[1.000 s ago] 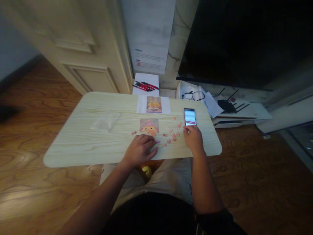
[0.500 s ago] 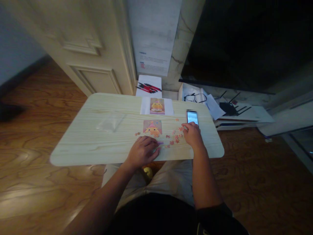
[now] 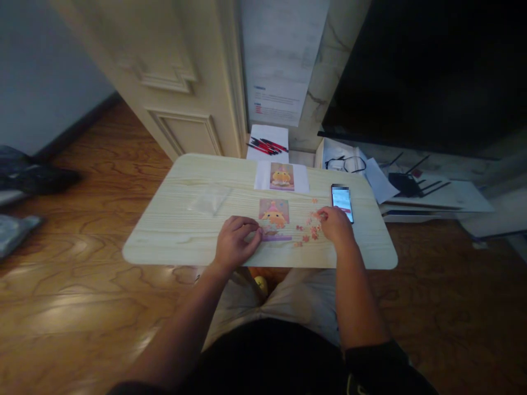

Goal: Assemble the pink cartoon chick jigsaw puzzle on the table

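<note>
A partly built jigsaw puzzle with a yellow duck picture lies on a light wooden table. My left hand rests curled at the puzzle's lower left corner, fingers bent against its edge. My right hand reaches into several loose pink puzzle pieces to the right of the puzzle, fingertips pinched among them. A reference picture of the duck lies on white paper at the table's far edge. A lit phone lies just beyond my right hand.
A clear plastic bag lies on the table's left half. Red and black pens sit on paper behind the table. A door, a dark TV, cables and a router stand beyond. Wooden floor surrounds the table.
The view has shifted left. My right hand has drawn back from the phone toward the loose pieces. My left hand has slid left, uncovering the puzzle's bottom edge.
</note>
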The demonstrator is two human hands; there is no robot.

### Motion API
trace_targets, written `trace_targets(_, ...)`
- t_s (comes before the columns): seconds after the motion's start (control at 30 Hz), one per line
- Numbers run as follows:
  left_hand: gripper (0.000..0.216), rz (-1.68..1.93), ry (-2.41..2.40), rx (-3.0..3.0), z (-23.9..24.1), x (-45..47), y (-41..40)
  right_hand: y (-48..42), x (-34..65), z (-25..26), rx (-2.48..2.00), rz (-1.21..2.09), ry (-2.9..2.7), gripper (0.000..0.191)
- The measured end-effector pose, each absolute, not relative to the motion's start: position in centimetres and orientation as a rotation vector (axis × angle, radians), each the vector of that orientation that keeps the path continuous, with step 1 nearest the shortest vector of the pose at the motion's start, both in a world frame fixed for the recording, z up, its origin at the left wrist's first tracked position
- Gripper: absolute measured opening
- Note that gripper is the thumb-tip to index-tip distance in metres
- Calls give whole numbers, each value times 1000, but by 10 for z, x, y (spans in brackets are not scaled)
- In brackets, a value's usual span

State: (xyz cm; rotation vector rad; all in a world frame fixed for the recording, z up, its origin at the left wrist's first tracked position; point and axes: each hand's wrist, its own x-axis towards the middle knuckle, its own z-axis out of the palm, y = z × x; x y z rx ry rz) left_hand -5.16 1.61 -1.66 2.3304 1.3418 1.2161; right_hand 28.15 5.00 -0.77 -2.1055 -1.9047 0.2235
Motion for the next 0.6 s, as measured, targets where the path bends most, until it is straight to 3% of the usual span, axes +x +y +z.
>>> trace_targets(0.13, 11, 1121, 1280, 2396, -17, -46, 18, 50, 283, -9, -1940, 307, -1924, 32)
trace_targets(0.6, 12, 1038, 1222, 2423, -19, -45, 19, 60, 292, -2, -1959, 410, -1980, 21)
